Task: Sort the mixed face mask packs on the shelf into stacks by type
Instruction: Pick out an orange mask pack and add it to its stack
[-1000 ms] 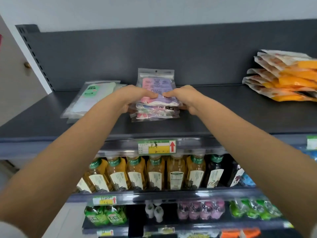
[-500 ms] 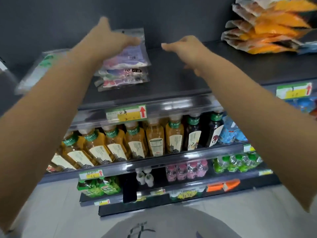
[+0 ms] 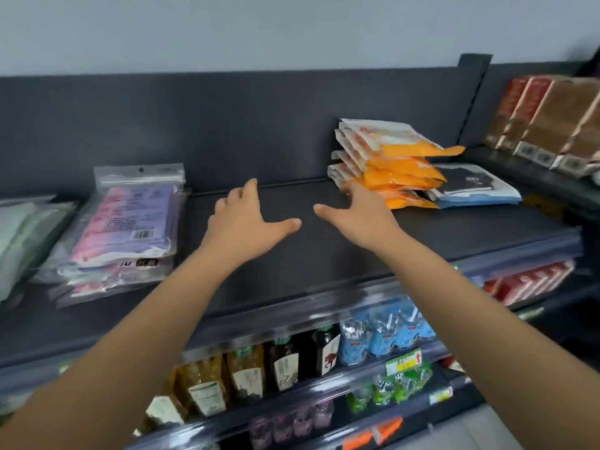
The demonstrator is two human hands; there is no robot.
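On the dark top shelf (image 3: 292, 254) lie stacks of face mask packs. A stack of pink and purple packs (image 3: 130, 222) lies at the left, with pale green packs (image 3: 22, 235) beside it at the frame's edge. An uneven pile of orange and white packs (image 3: 389, 160) sits at the right, and a dark and blue pack (image 3: 474, 186) lies flat just right of it. My left hand (image 3: 246, 222) hovers over the bare middle of the shelf with fingers spread, holding nothing. My right hand (image 3: 360, 216) is spread too, its fingertips at the lower left edge of the orange pile.
Brown and red boxes (image 3: 552, 118) stand on a neighbouring shelf at the far right. Below the top shelf are rows of drink bottles (image 3: 246, 371), blue pouches (image 3: 386, 332) and price tags (image 3: 404, 362). Red boxes (image 3: 529, 280) fill the right lower shelf.
Both hands let go of the pink and purple stack and moved right. The view swung right, so the orange pile is now near my right hand.
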